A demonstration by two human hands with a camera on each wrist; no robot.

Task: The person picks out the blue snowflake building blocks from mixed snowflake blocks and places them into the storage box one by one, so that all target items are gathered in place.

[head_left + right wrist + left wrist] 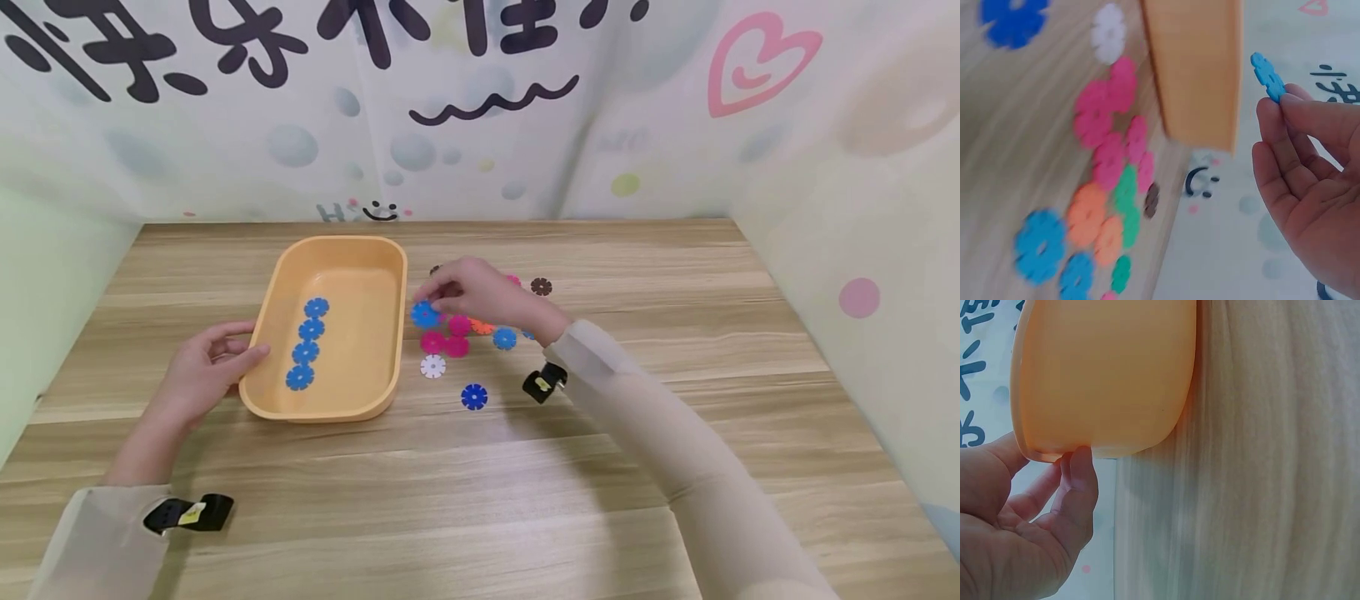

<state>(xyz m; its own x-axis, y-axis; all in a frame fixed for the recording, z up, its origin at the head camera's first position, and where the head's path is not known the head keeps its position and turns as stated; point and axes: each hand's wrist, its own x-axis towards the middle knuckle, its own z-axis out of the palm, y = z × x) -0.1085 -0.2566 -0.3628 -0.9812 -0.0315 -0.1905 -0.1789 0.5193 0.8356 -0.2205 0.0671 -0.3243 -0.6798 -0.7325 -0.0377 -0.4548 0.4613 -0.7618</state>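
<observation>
My right hand pinches a light blue snowflake disc between thumb and finger, held up just right of the orange plastic bin. With thumb on the rim and fingers against the outside wall, my left hand grips the bin's left side. Inside the bin, several blue discs lie in a slanting line along the left part of the floor. Below and around my right hand, loose discs lie on the table, among them pink ones and a white one; the hand hides some in the head view.
A dark blue disc lies apart near the front of the group, and a brown disc at its back right. Orange discs and green discs are among the pile. A printed curtain hangs behind the wooden table.
</observation>
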